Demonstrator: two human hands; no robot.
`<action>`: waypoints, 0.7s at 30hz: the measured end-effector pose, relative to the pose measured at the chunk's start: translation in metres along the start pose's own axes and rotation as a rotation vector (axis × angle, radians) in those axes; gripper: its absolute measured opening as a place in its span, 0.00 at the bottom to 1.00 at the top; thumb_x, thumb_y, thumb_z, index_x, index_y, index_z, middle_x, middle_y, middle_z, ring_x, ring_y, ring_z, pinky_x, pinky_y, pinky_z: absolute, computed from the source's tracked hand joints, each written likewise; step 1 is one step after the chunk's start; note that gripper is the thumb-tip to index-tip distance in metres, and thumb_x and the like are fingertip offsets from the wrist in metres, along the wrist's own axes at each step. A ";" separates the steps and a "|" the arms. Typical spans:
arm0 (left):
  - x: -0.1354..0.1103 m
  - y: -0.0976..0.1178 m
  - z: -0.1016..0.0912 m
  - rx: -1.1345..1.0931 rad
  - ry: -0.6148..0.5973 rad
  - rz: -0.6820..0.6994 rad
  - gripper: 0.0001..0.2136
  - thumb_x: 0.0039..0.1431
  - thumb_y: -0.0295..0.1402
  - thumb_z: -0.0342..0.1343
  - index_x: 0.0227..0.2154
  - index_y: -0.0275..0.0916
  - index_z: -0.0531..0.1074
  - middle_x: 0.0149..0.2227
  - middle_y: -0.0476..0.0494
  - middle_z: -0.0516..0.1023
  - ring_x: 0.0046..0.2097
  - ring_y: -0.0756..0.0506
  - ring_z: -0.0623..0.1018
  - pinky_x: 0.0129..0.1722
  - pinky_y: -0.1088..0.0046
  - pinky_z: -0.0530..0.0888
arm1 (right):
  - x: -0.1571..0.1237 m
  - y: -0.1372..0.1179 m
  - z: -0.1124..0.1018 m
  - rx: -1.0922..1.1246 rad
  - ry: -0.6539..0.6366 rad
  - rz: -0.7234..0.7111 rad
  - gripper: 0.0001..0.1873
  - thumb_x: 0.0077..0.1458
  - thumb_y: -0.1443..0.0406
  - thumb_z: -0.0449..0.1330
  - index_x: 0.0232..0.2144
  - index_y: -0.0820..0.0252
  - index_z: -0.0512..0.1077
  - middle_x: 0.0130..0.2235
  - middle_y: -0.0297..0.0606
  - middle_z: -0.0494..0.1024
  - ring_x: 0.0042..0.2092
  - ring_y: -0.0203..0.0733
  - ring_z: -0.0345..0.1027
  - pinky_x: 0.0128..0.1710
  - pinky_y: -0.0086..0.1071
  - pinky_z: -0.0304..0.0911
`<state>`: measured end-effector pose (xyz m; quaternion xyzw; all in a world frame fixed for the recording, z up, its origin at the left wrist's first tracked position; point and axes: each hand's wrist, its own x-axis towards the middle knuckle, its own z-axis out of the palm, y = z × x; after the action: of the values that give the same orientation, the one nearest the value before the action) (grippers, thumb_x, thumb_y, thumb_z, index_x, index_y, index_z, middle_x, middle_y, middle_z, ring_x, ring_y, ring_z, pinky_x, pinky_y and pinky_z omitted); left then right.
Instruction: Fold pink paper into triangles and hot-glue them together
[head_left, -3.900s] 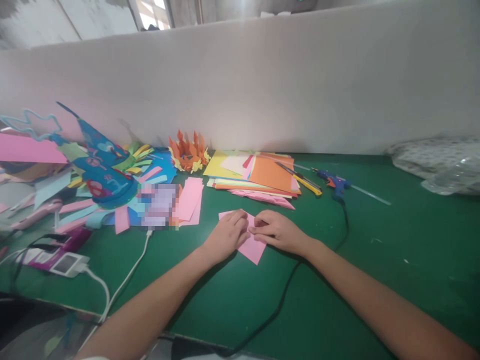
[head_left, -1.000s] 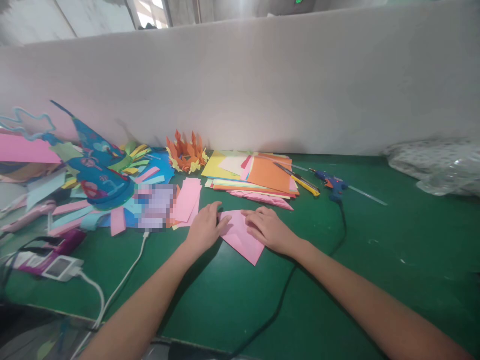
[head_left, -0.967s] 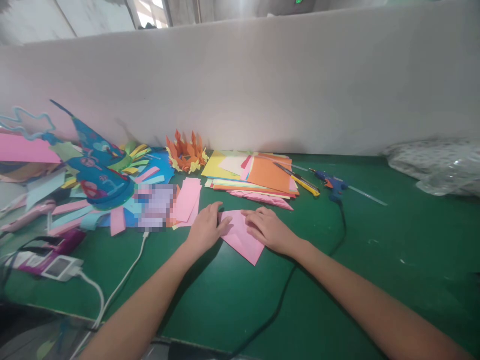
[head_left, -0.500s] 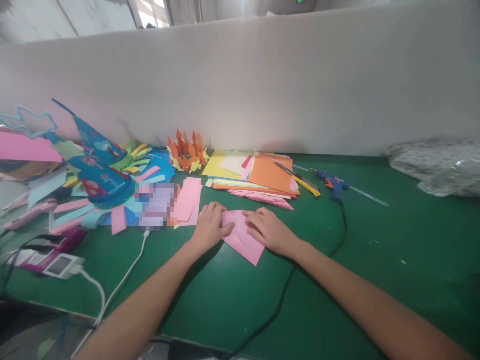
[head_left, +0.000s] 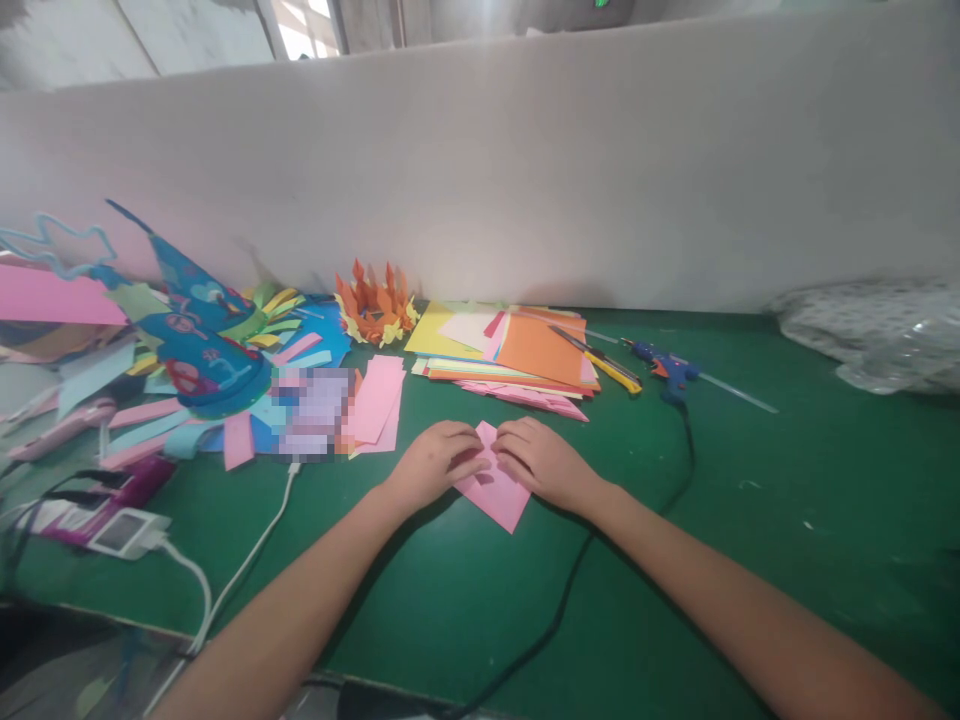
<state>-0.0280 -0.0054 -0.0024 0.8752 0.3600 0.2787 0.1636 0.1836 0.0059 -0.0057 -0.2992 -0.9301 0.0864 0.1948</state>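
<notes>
Left hand [head_left: 435,465] and right hand [head_left: 541,462] rest palm-down, fingers [head_left: 466,462] curled, tips meeting.

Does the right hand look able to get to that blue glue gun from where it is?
Probably yes. The right hand rests on the pink paper; the blue glue gun lies farther back to its right, with only green table and its black cord between.

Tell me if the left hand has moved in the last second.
Yes. The left hand has slid right, away from the white cable, onto the pink paper, beside the right hand.
</notes>
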 end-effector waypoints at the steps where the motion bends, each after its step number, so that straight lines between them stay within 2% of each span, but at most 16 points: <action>1: 0.000 0.000 0.000 0.026 -0.016 0.027 0.11 0.61 0.38 0.51 0.35 0.37 0.74 0.38 0.42 0.76 0.43 0.46 0.73 0.45 0.68 0.69 | -0.001 0.001 0.000 0.008 0.008 -0.017 0.15 0.63 0.64 0.46 0.36 0.61 0.72 0.38 0.44 0.73 0.40 0.44 0.63 0.42 0.39 0.59; 6: 0.000 0.000 -0.002 0.092 -0.070 0.100 0.12 0.63 0.35 0.48 0.34 0.37 0.76 0.39 0.42 0.78 0.41 0.46 0.75 0.44 0.68 0.70 | -0.007 0.005 -0.004 0.046 0.029 -0.039 0.15 0.62 0.64 0.48 0.39 0.60 0.74 0.41 0.44 0.74 0.42 0.44 0.64 0.43 0.40 0.60; 12: -0.001 0.005 -0.009 0.123 -0.154 0.134 0.11 0.64 0.32 0.47 0.39 0.37 0.75 0.44 0.41 0.76 0.46 0.46 0.73 0.49 0.67 0.68 | -0.012 0.007 -0.006 0.084 0.013 -0.042 0.15 0.62 0.63 0.49 0.45 0.60 0.73 0.44 0.46 0.73 0.44 0.45 0.64 0.44 0.41 0.62; 21: -0.003 0.005 -0.014 0.071 -0.201 0.156 0.11 0.63 0.33 0.48 0.43 0.40 0.73 0.47 0.41 0.74 0.50 0.45 0.71 0.52 0.65 0.68 | -0.013 0.008 -0.005 0.076 0.012 -0.052 0.15 0.62 0.62 0.50 0.45 0.59 0.72 0.45 0.46 0.72 0.45 0.46 0.64 0.45 0.42 0.62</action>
<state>-0.0355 -0.0100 0.0102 0.9292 0.2824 0.1884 0.1458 0.1992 0.0046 -0.0072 -0.2680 -0.9323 0.1145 0.2140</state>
